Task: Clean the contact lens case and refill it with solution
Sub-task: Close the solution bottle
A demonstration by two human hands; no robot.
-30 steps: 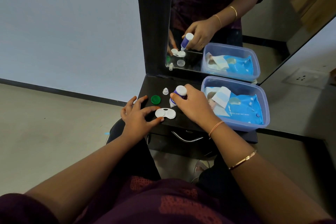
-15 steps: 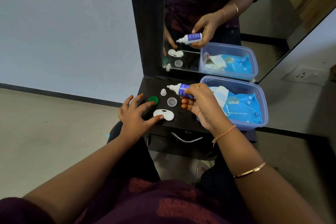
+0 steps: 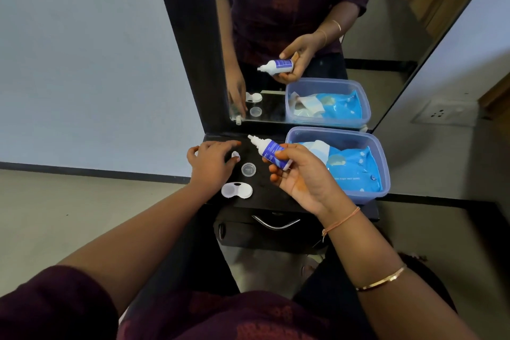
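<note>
A white two-well contact lens case (image 3: 236,190) lies open on the black dresser top (image 3: 270,196), near its front edge. My right hand (image 3: 300,174) holds a small solution bottle (image 3: 271,152) with a blue label, tilted so its white uncapped nozzle points up and left. My left hand (image 3: 211,164) hovers over the back left of the top, fingers spread, its fingertips by the bottle's small white cap (image 3: 235,155). A clear round lid (image 3: 248,169) sits between the hands. The green lid is hidden under my left hand.
A lavender plastic tub (image 3: 383,171) with a blue wet-wipes pack (image 3: 354,171) stands at the right of the dresser top. A mirror (image 3: 303,36) rises behind it. A drawer handle (image 3: 276,222) sits below the front edge.
My left hand has left the lens case and moved back toward the small white cap, covering the green lid. My right hand holds the bottle slightly lower, nozzle still tilted left.
</note>
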